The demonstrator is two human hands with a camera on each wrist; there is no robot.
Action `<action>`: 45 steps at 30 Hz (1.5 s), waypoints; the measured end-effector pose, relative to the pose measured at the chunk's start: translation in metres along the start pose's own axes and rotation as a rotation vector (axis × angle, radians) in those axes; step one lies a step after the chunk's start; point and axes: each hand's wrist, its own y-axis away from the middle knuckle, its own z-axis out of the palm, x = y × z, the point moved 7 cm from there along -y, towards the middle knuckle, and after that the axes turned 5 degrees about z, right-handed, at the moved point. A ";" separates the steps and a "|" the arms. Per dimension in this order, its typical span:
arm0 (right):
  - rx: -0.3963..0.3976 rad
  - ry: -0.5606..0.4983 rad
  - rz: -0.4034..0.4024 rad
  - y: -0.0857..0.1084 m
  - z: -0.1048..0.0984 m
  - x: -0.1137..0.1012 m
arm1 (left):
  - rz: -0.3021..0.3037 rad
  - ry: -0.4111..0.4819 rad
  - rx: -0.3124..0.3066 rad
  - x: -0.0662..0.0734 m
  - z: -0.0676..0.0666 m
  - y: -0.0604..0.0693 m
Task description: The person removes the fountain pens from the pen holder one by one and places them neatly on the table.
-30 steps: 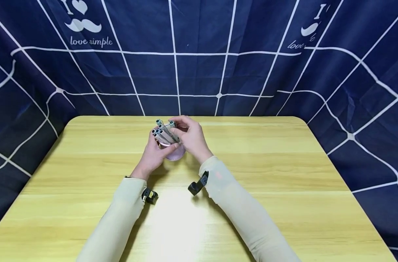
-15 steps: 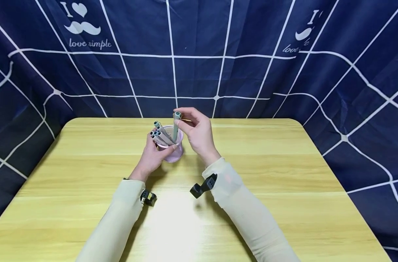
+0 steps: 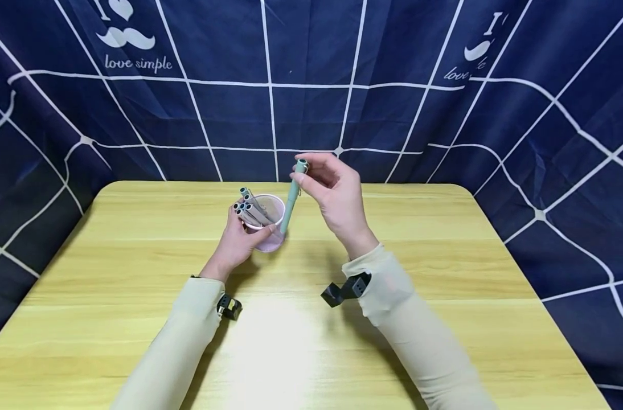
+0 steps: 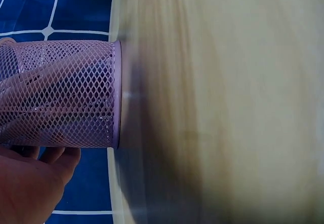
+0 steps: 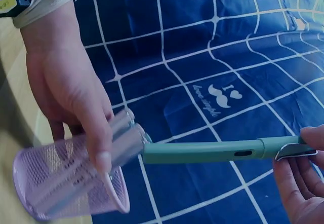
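Sitting near the end of the left sleeve (image 3: 163, 341) is a small black box (image 3: 230, 307). The left hand (image 3: 233, 242) is holding a light purple cup (image 3: 271, 244); its grip is hugging the side, with the thumb (image 3: 265, 233) lying along the front. Inside the cup, some pens (image 3: 252, 213) are leaning in a bunch toward that hand. Just right of them, a green pen (image 3: 291, 204) is slanting up, its lower end showing beside the cup's right side. The right hand (image 3: 339, 196) is pinching the green pen's top end in its grip. Another black box (image 3: 349, 287) is sitting by the right sleeve (image 3: 424, 330). A wooden surface (image 3: 496, 256) is lying below, and a blue cloth (image 3: 311, 45) is hanging behind.
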 end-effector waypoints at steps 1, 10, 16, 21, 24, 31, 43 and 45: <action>0.001 0.011 0.005 0.000 -0.002 -0.001 | 0.002 0.000 0.002 0.001 0.000 0.000; 0.039 0.030 0.018 0.001 -0.020 0.007 | -0.002 -0.014 -0.005 0.002 -0.002 0.003; 0.079 0.060 0.112 0.003 -0.036 0.027 | 0.003 -0.043 -0.009 0.003 -0.003 0.003; 0.084 0.110 0.183 0.004 -0.042 0.045 | -0.003 -0.042 -0.018 0.003 -0.002 0.002; 0.066 0.134 0.235 0.005 -0.041 0.056 | 0.002 -0.044 -0.019 0.003 -0.002 0.001; 0.014 0.170 0.415 0.007 -0.040 0.086 | 0.018 0.011 -0.031 0.002 0.001 0.000; -0.047 0.220 0.521 0.008 -0.041 0.112 | 0.007 -0.005 -0.035 0.000 0.000 -0.001; -0.051 0.228 0.535 0.008 -0.041 0.115 | 0.013 -0.010 -0.035 0.000 0.001 -0.001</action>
